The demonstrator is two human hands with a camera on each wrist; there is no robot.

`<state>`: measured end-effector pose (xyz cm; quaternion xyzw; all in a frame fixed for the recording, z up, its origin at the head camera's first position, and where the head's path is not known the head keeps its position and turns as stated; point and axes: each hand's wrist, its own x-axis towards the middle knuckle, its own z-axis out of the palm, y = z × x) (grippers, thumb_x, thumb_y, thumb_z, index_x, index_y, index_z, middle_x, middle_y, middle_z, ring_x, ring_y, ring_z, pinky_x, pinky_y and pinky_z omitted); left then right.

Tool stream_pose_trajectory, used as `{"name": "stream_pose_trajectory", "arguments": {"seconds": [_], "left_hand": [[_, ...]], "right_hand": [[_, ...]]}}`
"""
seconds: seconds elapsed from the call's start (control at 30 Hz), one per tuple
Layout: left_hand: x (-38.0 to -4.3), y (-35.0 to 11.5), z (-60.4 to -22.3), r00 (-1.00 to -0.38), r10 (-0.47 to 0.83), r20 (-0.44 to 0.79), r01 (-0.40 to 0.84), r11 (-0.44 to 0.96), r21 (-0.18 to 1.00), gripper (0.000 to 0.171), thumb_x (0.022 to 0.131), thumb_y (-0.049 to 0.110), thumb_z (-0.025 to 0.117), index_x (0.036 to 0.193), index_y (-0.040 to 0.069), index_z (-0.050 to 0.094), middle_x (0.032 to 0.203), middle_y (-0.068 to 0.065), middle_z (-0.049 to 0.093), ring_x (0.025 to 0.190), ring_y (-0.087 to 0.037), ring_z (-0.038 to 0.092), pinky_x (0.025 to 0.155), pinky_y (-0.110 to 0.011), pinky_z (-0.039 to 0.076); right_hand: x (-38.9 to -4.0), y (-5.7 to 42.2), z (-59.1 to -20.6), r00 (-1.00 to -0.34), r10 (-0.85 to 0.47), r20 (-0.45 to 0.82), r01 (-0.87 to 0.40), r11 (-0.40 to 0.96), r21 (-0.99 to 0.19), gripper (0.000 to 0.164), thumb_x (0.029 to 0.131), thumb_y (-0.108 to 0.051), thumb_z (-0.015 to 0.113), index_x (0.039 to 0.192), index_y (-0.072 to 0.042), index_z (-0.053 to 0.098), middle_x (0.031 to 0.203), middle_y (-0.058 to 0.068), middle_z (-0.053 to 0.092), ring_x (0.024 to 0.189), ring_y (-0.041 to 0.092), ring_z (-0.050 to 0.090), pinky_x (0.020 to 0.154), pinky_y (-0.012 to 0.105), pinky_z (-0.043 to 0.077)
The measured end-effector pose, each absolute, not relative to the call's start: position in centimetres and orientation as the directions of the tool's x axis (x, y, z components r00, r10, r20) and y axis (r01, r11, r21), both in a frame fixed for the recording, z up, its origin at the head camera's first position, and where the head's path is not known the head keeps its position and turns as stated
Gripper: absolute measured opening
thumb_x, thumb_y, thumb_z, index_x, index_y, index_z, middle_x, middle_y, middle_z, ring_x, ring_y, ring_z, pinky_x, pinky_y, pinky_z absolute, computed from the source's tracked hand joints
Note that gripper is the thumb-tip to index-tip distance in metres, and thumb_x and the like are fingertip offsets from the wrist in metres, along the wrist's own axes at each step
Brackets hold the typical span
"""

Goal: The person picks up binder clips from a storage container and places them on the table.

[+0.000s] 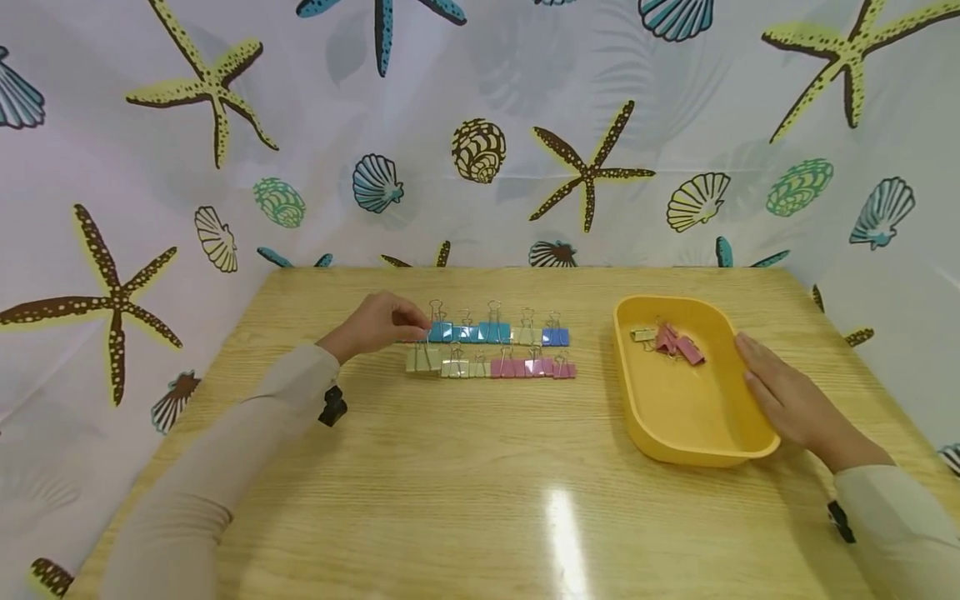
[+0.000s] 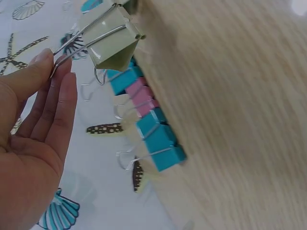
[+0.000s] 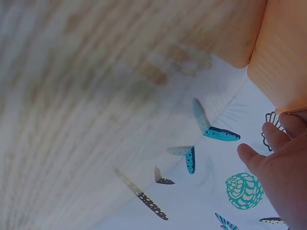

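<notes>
In the left wrist view my left hand pinches the wire handles of a pale green binder clip between thumb and fingers. The head view has this left hand at the left end of two rows of binder clips. The back row holds blue clips, a pale one and a darker blue one; the front row has pale green clips and pink clips. On the right, my right hand lies with extended fingers against the outer side of a yellow tray.
Several loose clips, pink and pale green, lie toward the tray's back. A wooden table carries everything. Behind and beside it hangs a white cloth printed with starfish and shells.
</notes>
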<state>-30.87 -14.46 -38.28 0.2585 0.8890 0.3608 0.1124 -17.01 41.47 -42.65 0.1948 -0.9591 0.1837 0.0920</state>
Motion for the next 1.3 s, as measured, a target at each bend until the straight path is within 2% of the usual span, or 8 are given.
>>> {"name": "stream_pose_trajectory", "arguments": {"seconds": [0.23, 0.5, 0.83, 0.97, 1.2, 1.3], "left_hand": [[-31.7, -14.7, -40.1, -0.843, 0.537, -0.027, 0.371, 0.617, 0.694, 0.014, 0.090, 0.011, 0.068, 0.099, 0.002, 0.073, 0.098, -0.007, 0.071, 0.086, -0.021, 0.066, 0.077, -0.034, 0.054], [-32.7, -14.4, -40.8, -0.847, 0.530, -0.032, 0.373, 0.637, 0.674, 0.015, 0.089, 0.013, 0.069, 0.100, 0.004, 0.074, 0.098, -0.006, 0.071, 0.089, -0.020, 0.066, 0.080, -0.037, 0.054], [-33.1, -14.4, -41.4, -0.833, 0.553, -0.022, 0.388, 0.611, 0.690, 0.013, 0.088, 0.013, 0.070, 0.098, 0.006, 0.075, 0.096, -0.004, 0.072, 0.087, -0.018, 0.067, 0.081, -0.037, 0.054], [-33.0, -14.4, -41.3, -0.825, 0.565, -0.026, 0.392, 0.605, 0.693, 0.013, 0.088, 0.013, 0.070, 0.098, 0.005, 0.075, 0.096, -0.005, 0.072, 0.086, -0.018, 0.067, 0.080, -0.036, 0.055], [-32.6, -14.3, -41.2, -0.828, 0.558, -0.058, 0.366, 0.615, 0.698, 0.016, 0.088, 0.014, 0.070, 0.100, 0.005, 0.074, 0.099, -0.006, 0.071, 0.088, -0.019, 0.068, 0.080, -0.036, 0.054], [-32.7, -14.3, -41.3, -0.829, 0.557, -0.051, 0.371, 0.615, 0.696, 0.015, 0.088, 0.014, 0.070, 0.100, 0.006, 0.075, 0.099, -0.006, 0.071, 0.087, -0.020, 0.068, 0.080, -0.036, 0.054]], "right_hand": [[-16.9, 41.6, -42.6, -0.916, -0.326, 0.232, -0.391, 0.855, -0.340, 0.053, 0.105, -0.012, 0.033, 0.153, -0.003, 0.012, 0.154, 0.028, 0.018, 0.143, 0.041, 0.017, 0.118, 0.032, 0.003], [-16.9, 41.6, -42.6, -0.912, -0.337, 0.235, -0.400, 0.855, -0.328, 0.053, 0.105, -0.011, 0.034, 0.153, -0.002, 0.012, 0.155, 0.026, 0.016, 0.144, 0.038, 0.016, 0.114, 0.019, -0.002], [-17.0, 41.6, -42.6, -0.915, -0.335, 0.226, -0.396, 0.852, -0.341, 0.053, 0.105, -0.012, 0.033, 0.152, -0.001, 0.012, 0.156, 0.025, 0.014, 0.145, 0.036, 0.013, 0.113, 0.016, -0.003], [-16.9, 41.5, -42.5, -0.919, -0.326, 0.221, -0.387, 0.853, -0.350, 0.053, 0.105, -0.013, 0.033, 0.152, 0.000, 0.012, 0.155, 0.026, 0.015, 0.144, 0.038, 0.014, 0.114, 0.019, -0.002], [-16.9, 41.5, -42.5, -0.915, -0.328, 0.236, -0.394, 0.852, -0.344, 0.052, 0.105, -0.013, 0.033, 0.152, 0.000, 0.014, 0.155, 0.027, 0.017, 0.145, 0.034, 0.013, 0.111, 0.012, -0.002], [-16.9, 41.5, -42.5, -0.918, -0.324, 0.229, -0.389, 0.853, -0.348, 0.052, 0.106, -0.013, 0.032, 0.152, -0.001, 0.013, 0.155, 0.026, 0.016, 0.145, 0.034, 0.013, 0.111, 0.013, -0.003]]}}
